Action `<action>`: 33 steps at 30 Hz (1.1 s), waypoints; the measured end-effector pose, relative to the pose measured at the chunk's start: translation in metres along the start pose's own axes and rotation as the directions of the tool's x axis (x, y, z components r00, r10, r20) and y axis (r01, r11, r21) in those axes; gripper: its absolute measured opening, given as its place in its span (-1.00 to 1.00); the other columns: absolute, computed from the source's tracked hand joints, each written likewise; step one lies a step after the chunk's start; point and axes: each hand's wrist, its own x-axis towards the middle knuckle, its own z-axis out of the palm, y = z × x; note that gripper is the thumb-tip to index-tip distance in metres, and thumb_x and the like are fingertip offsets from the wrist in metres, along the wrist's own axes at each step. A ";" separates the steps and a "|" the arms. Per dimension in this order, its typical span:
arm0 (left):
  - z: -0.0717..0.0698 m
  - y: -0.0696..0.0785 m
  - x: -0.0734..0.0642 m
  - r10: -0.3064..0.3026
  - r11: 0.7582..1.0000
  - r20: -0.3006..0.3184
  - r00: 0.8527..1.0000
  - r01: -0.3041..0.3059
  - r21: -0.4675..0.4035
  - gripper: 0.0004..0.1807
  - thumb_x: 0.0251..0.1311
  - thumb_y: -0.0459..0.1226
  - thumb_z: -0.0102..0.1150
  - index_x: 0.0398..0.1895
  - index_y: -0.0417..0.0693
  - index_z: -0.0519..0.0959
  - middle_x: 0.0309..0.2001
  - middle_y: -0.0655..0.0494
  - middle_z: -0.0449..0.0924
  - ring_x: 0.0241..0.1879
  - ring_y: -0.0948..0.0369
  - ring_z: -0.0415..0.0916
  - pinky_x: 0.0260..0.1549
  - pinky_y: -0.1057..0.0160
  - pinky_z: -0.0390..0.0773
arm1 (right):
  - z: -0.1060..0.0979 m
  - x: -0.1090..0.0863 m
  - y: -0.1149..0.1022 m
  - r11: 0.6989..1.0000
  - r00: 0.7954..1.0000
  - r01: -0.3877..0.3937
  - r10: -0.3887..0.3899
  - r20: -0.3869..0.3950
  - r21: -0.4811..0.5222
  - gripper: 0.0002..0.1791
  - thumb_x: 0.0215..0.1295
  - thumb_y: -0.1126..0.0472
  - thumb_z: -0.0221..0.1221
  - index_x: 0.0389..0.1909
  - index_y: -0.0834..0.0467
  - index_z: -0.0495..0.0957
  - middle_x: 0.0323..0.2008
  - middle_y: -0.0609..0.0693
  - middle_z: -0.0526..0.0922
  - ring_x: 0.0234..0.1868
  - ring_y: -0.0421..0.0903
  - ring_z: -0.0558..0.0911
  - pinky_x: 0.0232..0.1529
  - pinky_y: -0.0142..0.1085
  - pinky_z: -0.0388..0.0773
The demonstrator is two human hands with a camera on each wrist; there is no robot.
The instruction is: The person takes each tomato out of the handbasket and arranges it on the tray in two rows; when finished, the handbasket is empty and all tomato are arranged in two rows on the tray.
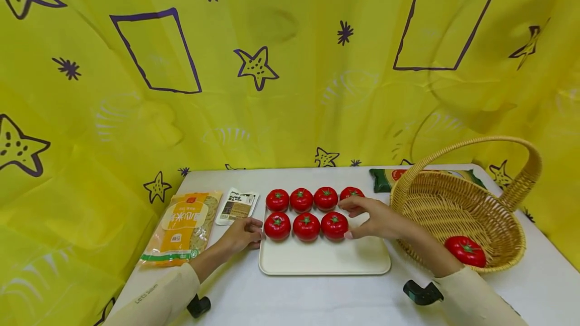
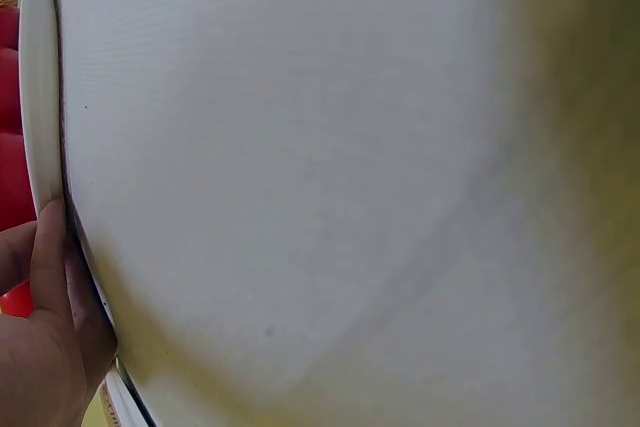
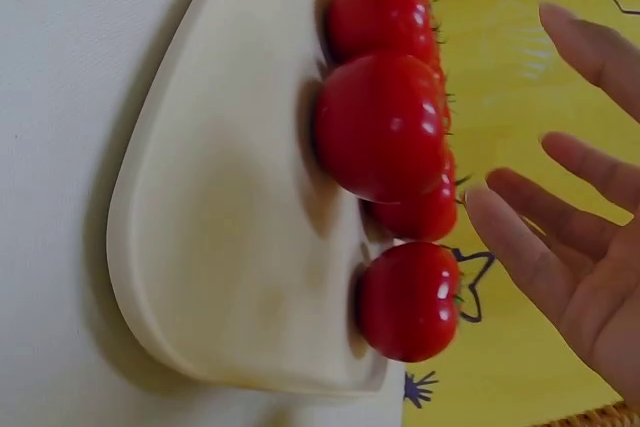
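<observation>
Several red tomatoes (image 1: pixel 306 227) with green stems stand in two rows on a cream tray (image 1: pixel 323 260). My left hand (image 1: pixel 242 234) grips the tray's left edge; in the left wrist view its fingers (image 2: pixel 50 267) lie at the rim. Over the tray's right side is my right hand (image 1: pixel 378 219), thumb and fingers spread, holding nothing. It is nearest the front row's right-hand tomato (image 1: pixel 334 226) and the back row's right-hand tomato (image 1: pixel 351 193), partly hidden by the fingers. The right wrist view shows a gap between this hand (image 3: pixel 590 237) and the tomatoes.
Right of the tray, a wicker basket (image 1: pixel 453 210) with a tall handle leans toward me, one tomato (image 1: pixel 465 251) inside. A green packet (image 1: pixel 382 180) lies behind it. To the left lie an orange-labelled food bag (image 1: pixel 186 225) and a small white packet (image 1: pixel 237 206). A yellow curtain (image 1: pixel 290 114) hangs behind.
</observation>
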 end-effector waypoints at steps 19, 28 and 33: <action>0.002 0.002 -0.002 0.006 1.000 -0.004 1.000 -0.006 0.013 -0.63 0.25 -0.53 0.18 0.12 -0.46 0.44 -0.26 -0.05 0.57 -0.31 0.24 0.60 -0.25 0.20 0.78 | -0.056 -0.095 0.005 0.999 0.999 0.037 -0.038 0.033 0.024 -0.40 0.27 0.21 0.35 0.30 0.23 0.41 0.23 0.30 0.48 0.10 -0.35 0.56 -0.10 -0.31 0.73; 0.000 0.001 -0.002 0.011 1.000 0.009 1.000 -0.011 0.004 -0.62 0.24 -0.53 0.19 0.11 -0.47 0.44 -0.26 -0.06 0.56 -0.29 0.23 0.63 -0.25 0.24 0.78 | -0.091 -0.123 0.031 0.992 0.997 0.000 -0.008 -0.070 -0.123 -0.43 0.30 0.22 0.32 0.29 0.24 0.41 0.16 -0.24 0.56 0.06 -0.34 0.60 -0.13 -0.37 0.70; 0.000 0.001 -0.001 0.014 1.000 0.008 1.000 -0.014 0.001 -0.63 0.24 -0.54 0.19 0.11 -0.47 0.44 -0.26 -0.07 0.57 -0.28 0.23 0.63 -0.26 0.27 0.77 | -0.113 -0.134 0.052 0.991 0.996 -0.088 0.090 0.009 -0.103 -0.39 0.38 0.24 0.22 0.38 0.31 0.30 0.25 -0.19 0.49 0.06 -0.32 0.59 -0.15 -0.36 0.69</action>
